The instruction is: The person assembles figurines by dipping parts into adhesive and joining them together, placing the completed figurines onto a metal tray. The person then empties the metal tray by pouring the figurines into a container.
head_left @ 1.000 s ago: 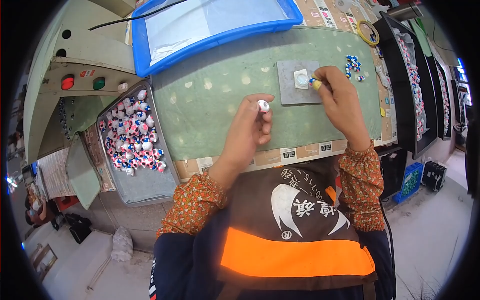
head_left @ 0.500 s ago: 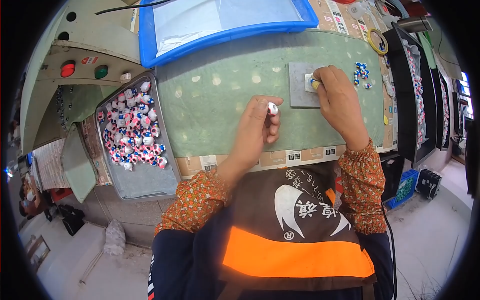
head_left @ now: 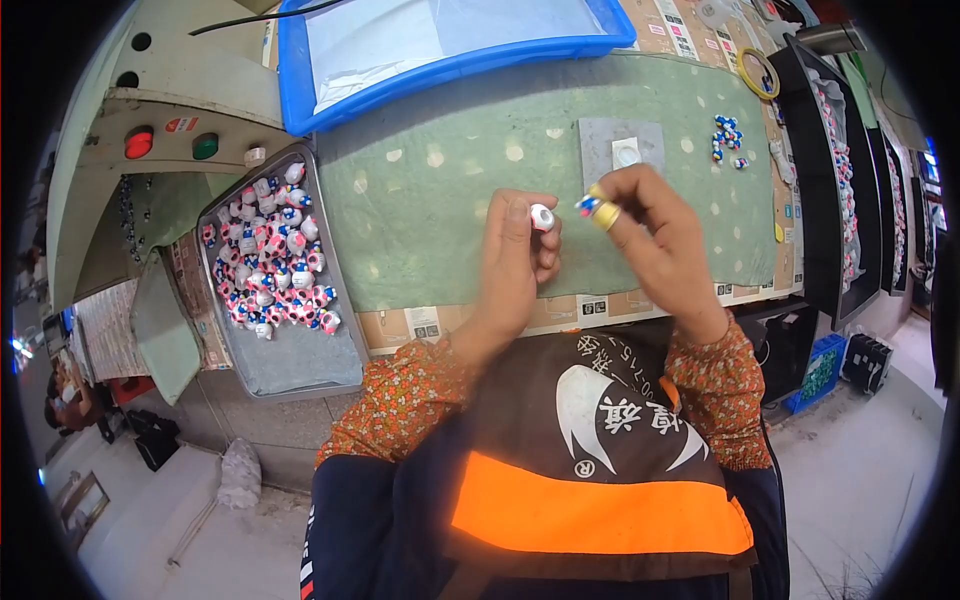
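My left hand [head_left: 510, 255] is closed around a small white toy head [head_left: 542, 218] with pink-red at its side and a dark round spot facing up. My right hand [head_left: 655, 235], with yellow covers on its fingertips, pinches a small blue-and-white toy body [head_left: 585, 206] just right of the head, a short gap apart. Behind my right hand lies a grey plate [head_left: 594, 140] bearing a white square pad [head_left: 624, 152] with a round, pale patch. Several small blue-and-white toy bodies [head_left: 725, 138] lie on the green mat [head_left: 440, 200] at the right.
At the left, a metal tray [head_left: 290, 365] holds a heap of white, pink and blue figurines [head_left: 270, 250]. A blue bin [head_left: 460, 70] stands at the back. Black trays [head_left: 810, 180] line the right side, near a yellow tape roll [head_left: 757, 75]. A machine panel [head_left: 170, 130] has red and green buttons.
My right hand has moved from the white pad toward my left hand, bringing the small toy body near the toy head. My left hand stays nearly in place, still gripping the head.
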Available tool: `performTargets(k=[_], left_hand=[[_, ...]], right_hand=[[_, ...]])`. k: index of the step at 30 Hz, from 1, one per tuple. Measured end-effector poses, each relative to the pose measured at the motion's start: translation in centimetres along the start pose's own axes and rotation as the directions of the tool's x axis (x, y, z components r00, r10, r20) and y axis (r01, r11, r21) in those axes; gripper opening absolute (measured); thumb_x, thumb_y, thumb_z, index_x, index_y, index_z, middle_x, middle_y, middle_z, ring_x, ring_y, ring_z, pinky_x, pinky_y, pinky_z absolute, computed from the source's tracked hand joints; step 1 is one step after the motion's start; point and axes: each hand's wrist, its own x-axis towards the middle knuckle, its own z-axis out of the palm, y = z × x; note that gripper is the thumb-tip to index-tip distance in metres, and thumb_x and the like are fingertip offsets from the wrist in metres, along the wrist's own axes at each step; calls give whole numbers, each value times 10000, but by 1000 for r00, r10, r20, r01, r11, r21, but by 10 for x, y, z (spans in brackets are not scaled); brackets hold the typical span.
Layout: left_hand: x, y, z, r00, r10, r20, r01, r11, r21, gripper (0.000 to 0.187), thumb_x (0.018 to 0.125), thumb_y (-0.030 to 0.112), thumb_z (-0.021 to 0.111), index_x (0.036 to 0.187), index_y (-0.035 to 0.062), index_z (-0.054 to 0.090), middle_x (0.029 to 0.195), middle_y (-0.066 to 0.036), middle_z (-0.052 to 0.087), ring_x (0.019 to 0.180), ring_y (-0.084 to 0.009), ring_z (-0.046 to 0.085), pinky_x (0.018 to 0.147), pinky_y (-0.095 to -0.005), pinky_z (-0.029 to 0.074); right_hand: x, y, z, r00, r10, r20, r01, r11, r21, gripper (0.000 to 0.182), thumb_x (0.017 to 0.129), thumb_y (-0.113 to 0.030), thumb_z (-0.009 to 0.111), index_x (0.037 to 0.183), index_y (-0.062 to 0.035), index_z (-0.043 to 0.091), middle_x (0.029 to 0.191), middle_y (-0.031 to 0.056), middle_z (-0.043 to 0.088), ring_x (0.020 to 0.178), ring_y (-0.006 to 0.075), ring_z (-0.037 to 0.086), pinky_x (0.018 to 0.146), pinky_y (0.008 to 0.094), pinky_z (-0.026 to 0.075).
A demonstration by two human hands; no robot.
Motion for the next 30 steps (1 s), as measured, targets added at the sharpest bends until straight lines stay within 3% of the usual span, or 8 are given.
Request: performTargets(k=[3, 5, 10, 17, 19, 21, 23, 30], left_hand=[[-2, -1, 3, 999, 47, -19, -46, 998, 47, 373, 1095, 426, 333, 1126, 95, 500, 835, 7, 489, 676, -54, 414, 562, -197, 357], [-3, 0, 4, 997, 70, -29, -67, 994, 86, 383, 1096, 434, 322, 1117, 96, 500, 824, 13, 487, 666, -44, 415, 562, -179, 361], [-6, -7, 3, 990, 141, -10, -138, 978, 160, 363, 1102, 402, 307, 1111, 100, 508, 831, 30, 491, 688, -28, 411, 578, -169, 356], [-9, -15, 5, 944, 329, -39, -303, 905, 298, 363, 1108, 348, 292, 1085, 49, 496, 874, -12, 508, 718, -52, 441, 627, -213, 389], [-8, -16, 3, 887, 460, 26, -416, 776, 475, 364, 1108, 327, 289, 1074, 28, 494, 895, -41, 518, 753, -84, 469, 672, -253, 417], [-8, -19, 3, 895, 445, 18, -403, 791, 461, 365, 1108, 320, 285, 1073, 24, 496, 895, -49, 523, 767, -95, 479, 688, -263, 423], [-8, -22, 2, 902, 431, 11, -390, 804, 449, 367, 1108, 314, 281, 1072, 20, 498, 895, -57, 528, 780, -107, 488, 704, -273, 430], [-4, -21, 5, 902, 431, -19, -367, 791, 489, 342, 1107, 295, 294, 1064, 23, 496, 884, -80, 533, 782, -137, 512, 713, -298, 444]], right_hand=[[-9, -4, 16, 1000, -12, 16, 11, 998, 54, 101, 928, -29, 609, 1026, -4, 600, 874, 17, 573, 745, 75, 504, 655, 237, 428], [-10, -4, 21, 996, -83, -16, 83, 996, -29, 110, 918, -24, 618, 1023, 3, 598, 870, 47, 572, 724, 103, 524, 630, 258, 439], [-13, -4, 30, 998, -60, -1, 60, 997, -42, 93, 902, -8, 624, 985, 7, 585, 846, 88, 561, 681, 159, 535, 593, 293, 444], [-23, 6, 42, 995, -99, -20, 98, 993, -67, 112, 841, 49, 622, 901, -1, 542, 785, 116, 504, 646, 235, 514, 569, 348, 423], [-26, 9, 46, 991, -129, -46, 126, 990, -64, 122, 830, 58, 620, 895, -2, 536, 779, 119, 496, 643, 237, 507, 567, 355, 419], [-27, 14, 49, 984, -160, -73, 156, 986, -63, 132, 819, 68, 617, 889, -4, 531, 773, 122, 488, 639, 240, 501, 565, 362, 416], [-27, 18, 50, 974, -220, -62, 213, 972, -101, 114, 873, 55, 609, 953, 0, 549, 831, 81, 541, 707, 146, 508, 632, 275, 437], [-27, 25, 51, 992, -112, -58, 115, 992, 52, 108, 912, 53, 576, 1004, 12, 537, 909, 69, 549, 821, 136, 522, 766, 260, 447]])
